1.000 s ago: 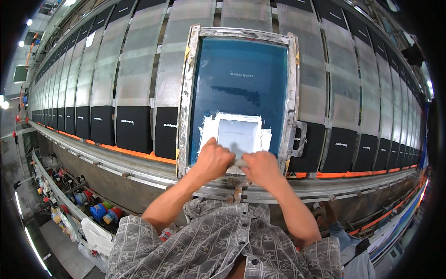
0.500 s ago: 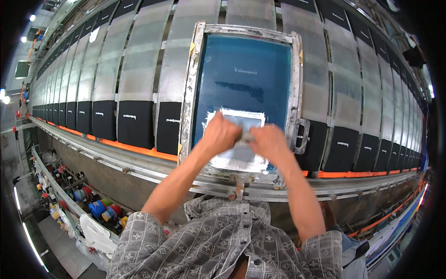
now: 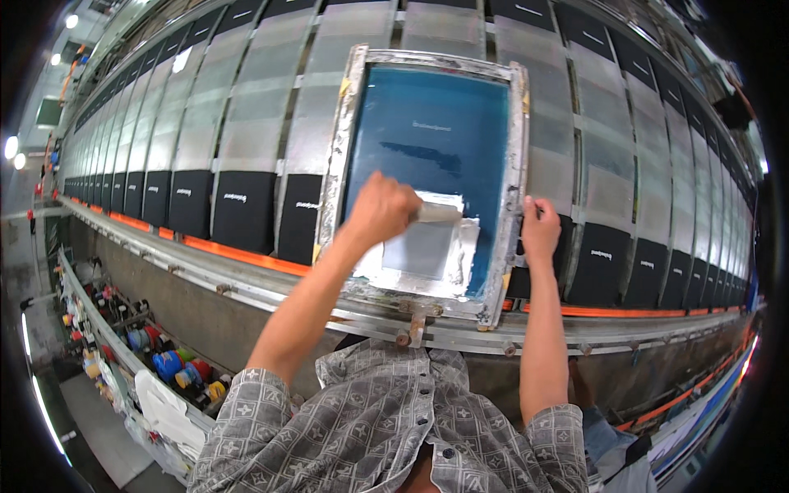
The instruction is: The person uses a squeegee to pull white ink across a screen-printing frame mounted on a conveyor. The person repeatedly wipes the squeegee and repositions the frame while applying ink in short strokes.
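Left hand (image 3: 380, 209): closed round squeegee (image 3: 436, 213) handle, over screen (image 3: 436, 140).
Right hand (image 3: 540, 231): fingers curled on frame (image 3: 516, 189) right edge.
Squeegee: right of left hand, on white ink (image 3: 427, 251).

Screen frame (image 3: 334, 177) walls the mesh (image 3: 436, 131).

black panels (image 3: 238, 209) in a row (along the table) | orange rail (image 3: 230, 253) | paint pots (image 3: 173, 366) below left

One head-worn fisheye view looks steeply down and forward from close above the person's chest; the framed screen (image 3: 427, 177) fills centre frame, the long desk (image 3: 246, 271) bending toward the rim.
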`<state>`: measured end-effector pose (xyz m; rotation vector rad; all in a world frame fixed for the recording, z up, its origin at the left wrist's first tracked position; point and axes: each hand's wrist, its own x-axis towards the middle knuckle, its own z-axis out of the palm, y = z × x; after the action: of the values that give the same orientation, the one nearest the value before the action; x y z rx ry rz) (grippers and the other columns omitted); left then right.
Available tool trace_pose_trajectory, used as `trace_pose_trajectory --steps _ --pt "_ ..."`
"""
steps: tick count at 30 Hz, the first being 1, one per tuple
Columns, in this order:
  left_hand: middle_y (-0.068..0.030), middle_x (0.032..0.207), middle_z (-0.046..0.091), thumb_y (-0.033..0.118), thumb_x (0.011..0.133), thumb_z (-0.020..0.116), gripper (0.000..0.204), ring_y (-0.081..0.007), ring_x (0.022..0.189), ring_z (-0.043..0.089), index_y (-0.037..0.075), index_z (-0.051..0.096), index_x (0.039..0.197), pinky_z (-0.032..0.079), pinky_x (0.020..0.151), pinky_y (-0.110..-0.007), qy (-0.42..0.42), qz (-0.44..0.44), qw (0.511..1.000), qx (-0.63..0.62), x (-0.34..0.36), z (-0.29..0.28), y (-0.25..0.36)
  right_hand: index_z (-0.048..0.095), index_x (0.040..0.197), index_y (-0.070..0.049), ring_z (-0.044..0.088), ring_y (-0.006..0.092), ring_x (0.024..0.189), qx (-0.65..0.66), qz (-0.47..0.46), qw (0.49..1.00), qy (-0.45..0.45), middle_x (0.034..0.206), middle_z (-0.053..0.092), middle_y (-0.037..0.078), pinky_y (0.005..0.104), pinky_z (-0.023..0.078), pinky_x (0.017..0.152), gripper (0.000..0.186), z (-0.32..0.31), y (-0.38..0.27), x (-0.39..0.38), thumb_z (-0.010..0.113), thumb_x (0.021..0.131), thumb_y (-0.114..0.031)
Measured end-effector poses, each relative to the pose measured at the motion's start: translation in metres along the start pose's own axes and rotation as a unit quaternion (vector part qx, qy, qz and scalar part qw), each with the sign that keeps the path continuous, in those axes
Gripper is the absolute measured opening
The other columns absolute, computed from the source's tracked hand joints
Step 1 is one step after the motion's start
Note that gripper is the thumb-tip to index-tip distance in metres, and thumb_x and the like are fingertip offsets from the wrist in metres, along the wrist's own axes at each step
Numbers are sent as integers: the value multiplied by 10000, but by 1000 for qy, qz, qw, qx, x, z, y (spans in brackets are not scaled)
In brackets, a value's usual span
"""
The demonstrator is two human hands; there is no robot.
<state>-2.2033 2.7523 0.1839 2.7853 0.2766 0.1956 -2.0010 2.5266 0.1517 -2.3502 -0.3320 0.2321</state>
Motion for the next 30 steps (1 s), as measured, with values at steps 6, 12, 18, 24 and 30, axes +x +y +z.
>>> trace_pose_trajectory --steps 6,12,18,24,30 --pt "-25 1058 659 66 751 631 349 -165 826 590 93 637 1099 435 732 -349 91 -4 996 18 -146 -1 63 586 794 -18 532 253 637 37 -55 997 25 711 608 129 397 447 650 318 -11 -47 -4 656 902 -309" --pt "-16 797 631 54 678 644 111 -232 809 589 120 613 761 424 746 -380 35 -71 997 9 -177 -51 -50 586 804 -19 558 286 675 92 -90 990 51 730 608 145 385 468 693 298 100 -91 -67 657 901 -291" --pt "-1 802 675 15 626 661 213 -207 736 612 121 686 809 419 702 -335 5 -59 998 -18 -196 -76 -103 588 835 -10 589 272 677 102 -87 991 29 731 627 141 370 469 683 304 138 -129 -91 638 917 -298" --pt "-41 712 653 162 662 711 92 -255 650 627 119 659 725 461 663 -384 -84 -42 995 -12 -188 -67 -107 594 849 -33 628 327 699 33 -55 998 27 739 643 148 410 466 668 304 144 -111 -85 625 914 -329" --pt "-79 632 628 322 659 797 252 -315 638 631 117 652 678 498 629 -442 -92 -32 995 -36 -116 -80 -164 625 900 -30 635 363 784 -95 -232 966 57 843 673 158 404 487 701 300 136 -147 -80 651 884 -328"
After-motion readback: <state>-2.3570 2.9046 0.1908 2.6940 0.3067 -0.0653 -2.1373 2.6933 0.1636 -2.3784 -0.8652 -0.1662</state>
